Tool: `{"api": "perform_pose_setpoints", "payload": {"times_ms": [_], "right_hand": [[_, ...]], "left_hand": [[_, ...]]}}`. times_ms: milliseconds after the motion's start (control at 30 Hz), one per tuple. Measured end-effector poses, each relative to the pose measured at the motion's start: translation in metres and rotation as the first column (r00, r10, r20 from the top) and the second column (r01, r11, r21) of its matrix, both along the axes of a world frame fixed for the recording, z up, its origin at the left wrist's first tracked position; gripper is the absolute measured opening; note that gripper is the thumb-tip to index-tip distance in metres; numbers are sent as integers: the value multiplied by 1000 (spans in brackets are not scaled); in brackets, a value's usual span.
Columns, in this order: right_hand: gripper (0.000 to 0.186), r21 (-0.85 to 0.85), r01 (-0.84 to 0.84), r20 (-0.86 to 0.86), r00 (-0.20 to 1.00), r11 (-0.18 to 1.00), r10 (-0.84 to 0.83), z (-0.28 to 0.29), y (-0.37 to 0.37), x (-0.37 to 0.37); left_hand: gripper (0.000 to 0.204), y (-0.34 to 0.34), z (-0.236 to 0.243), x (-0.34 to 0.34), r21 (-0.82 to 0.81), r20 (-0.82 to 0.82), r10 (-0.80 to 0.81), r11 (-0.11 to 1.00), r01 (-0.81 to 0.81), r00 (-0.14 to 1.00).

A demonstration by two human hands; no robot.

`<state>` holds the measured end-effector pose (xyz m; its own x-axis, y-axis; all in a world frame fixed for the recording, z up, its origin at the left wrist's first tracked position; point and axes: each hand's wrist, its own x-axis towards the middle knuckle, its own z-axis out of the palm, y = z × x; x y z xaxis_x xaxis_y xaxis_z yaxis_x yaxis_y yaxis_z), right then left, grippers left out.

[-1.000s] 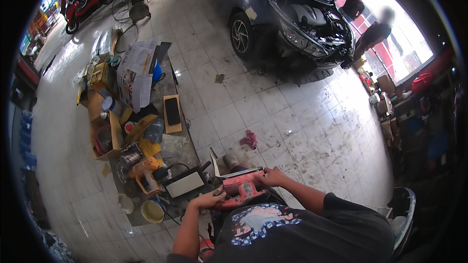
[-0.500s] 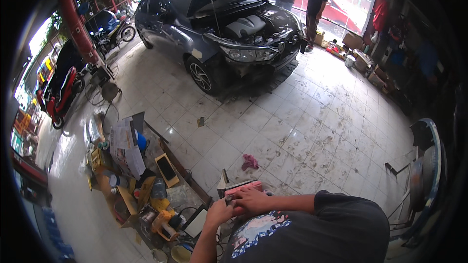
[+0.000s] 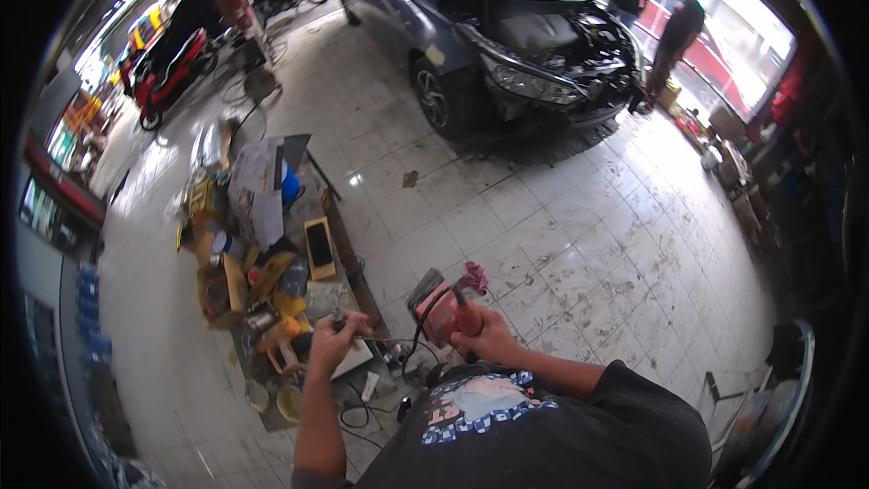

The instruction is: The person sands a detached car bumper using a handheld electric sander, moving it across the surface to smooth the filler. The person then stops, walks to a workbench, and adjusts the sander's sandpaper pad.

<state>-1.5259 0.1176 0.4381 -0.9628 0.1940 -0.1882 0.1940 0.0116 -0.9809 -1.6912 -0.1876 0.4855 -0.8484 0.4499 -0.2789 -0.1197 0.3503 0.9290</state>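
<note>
My right hand (image 3: 493,340) is wrapped round the handle of a red power sander (image 3: 438,315) with a flat dark pad and a black cord curving below it. The sander is held tilted in front of my shirt, above the floor. Apart from it, my left hand (image 3: 337,340) is closed on a small dark object (image 3: 339,318) whose kind I cannot make out. A thin cord (image 3: 391,340) runs between the left hand and the sander. Below the hands lies a white flat panel (image 3: 351,359), next to a small white tube (image 3: 370,386).
At left, a low table carries a paper-covered box (image 3: 258,190), a phone-like black slab on a tan box (image 3: 319,248), an orange tool (image 3: 279,344) and several containers. Beyond the hands, a pink rag (image 3: 474,277) lies on the tiles. A dark car (image 3: 534,54), bonnet raised, stands ahead; two people stand behind it.
My left hand has come away from the sander and moved left with a small dark object. My right hand now grips the handle, with the sander tilted. The view has shifted left and down.
</note>
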Motion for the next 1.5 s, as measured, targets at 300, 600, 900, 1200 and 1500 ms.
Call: {"api": "perform_pose_setpoints", "payload": {"times_ms": [300, 600, 900, 1200, 1500], "right_hand": [[45, 19, -406, -22, 913, 914, 406, 95, 10, 19], [43, 224, -654, -131, 714, 722, 687, 130, 58, 25], [31, 933, -158, -225, 447, 324, 866, 143, 58, -47], [19, 977, -122, -135, 286, 176, 949, 137, 39, -85], [32, 983, -121, -99, 278, 136, 956, 153, 61, -106]], "left_hand": [[49, 103, -49, 68, 577, 43, 140, 805, -139, 989], [51, 112, -39, 103, 591, -18, 113, 803, -81, 993], [46, 118, -50, 89, 594, 161, -156, 804, 30, 975], [57, 121, -81, 75, 763, 346, -149, 620, -185, 926], [51, 118, -72, 68, 776, 314, -100, 600, -195, 944]]}}
